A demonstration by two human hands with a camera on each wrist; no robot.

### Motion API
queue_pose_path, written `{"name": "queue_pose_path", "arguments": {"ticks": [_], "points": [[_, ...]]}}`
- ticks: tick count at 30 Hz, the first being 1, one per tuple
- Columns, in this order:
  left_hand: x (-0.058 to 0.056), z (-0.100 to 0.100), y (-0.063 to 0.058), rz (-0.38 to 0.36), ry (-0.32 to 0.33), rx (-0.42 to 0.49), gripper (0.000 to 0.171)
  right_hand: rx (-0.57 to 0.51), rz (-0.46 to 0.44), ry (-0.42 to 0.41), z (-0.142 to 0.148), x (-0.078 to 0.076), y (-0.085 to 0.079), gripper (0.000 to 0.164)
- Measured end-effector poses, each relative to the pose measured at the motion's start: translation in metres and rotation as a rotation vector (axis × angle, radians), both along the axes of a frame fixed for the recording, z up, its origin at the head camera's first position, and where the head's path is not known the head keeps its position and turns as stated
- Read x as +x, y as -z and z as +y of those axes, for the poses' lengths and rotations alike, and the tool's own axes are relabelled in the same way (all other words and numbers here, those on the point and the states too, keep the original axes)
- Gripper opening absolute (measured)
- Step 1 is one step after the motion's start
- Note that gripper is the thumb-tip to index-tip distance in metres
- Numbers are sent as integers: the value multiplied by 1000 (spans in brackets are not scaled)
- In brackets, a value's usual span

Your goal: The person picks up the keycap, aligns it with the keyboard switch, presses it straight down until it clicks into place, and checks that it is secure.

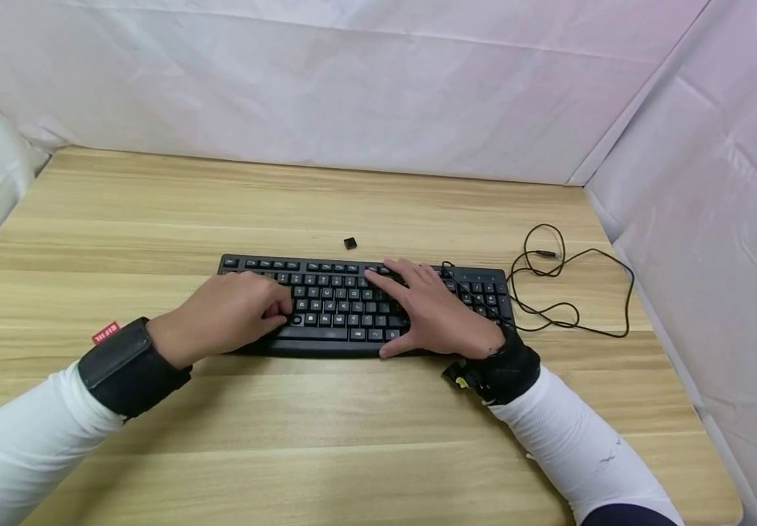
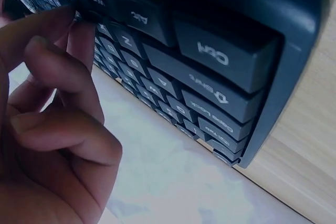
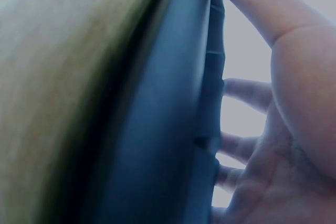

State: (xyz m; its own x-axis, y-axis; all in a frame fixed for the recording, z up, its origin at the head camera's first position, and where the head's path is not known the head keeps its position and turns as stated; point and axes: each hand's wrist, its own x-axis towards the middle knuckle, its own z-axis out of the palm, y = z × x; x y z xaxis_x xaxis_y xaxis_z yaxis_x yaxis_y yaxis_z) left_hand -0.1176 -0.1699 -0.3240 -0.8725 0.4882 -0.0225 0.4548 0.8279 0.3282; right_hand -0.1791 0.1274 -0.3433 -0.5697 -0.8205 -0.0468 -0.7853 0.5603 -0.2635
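Note:
A black keyboard [image 1: 326,349] lies across the table. My left hand [image 1: 230,310] has its fingers curled, with thumb and index fingertips together low over the letter keys. In the left wrist view those fingertips [image 2: 65,17] pinch at a dark keycap [image 2: 86,18] near the Win key, mostly hidden by the fingers. A round socket without a cap [image 1: 297,320] shows left of the B key. My right hand [image 1: 434,310] rests spread over the keyboard's right part, fingers fairly straight toward the back edge and thumb at the front edge.
A small black keycap [image 1: 350,243] lies on the wooden table [image 1: 326,438] behind the keyboard. The thin black cable [image 1: 628,292] loops at the right, its plug [image 1: 546,253] among the coils. White cloth walls [image 1: 352,88] stand at the back and sides.

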Motion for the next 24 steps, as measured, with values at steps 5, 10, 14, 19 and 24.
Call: {"name": "queue_pose_path", "arguments": {"ticks": [5, 10, 14, 19, 24], "points": [[0, -1, 0, 51, 2, 18, 9, -6, -6, -5, 0, -1, 0, 111], [1, -1, 0, 74, -17, 21, 12, -3, -13, 2, 0, -1, -1, 111], [2, -2, 1, 72, -26, 18, 13, 2, -12, 7, -1, 0, -1, 111], [2, -2, 3, 63, -39, 17, 12, 8, -14, 4, -1, 0, -1, 111], [1, -1, 4, 53, -39, 20, 13, 14, -6, 5, 0, 0, -1, 110]]}}
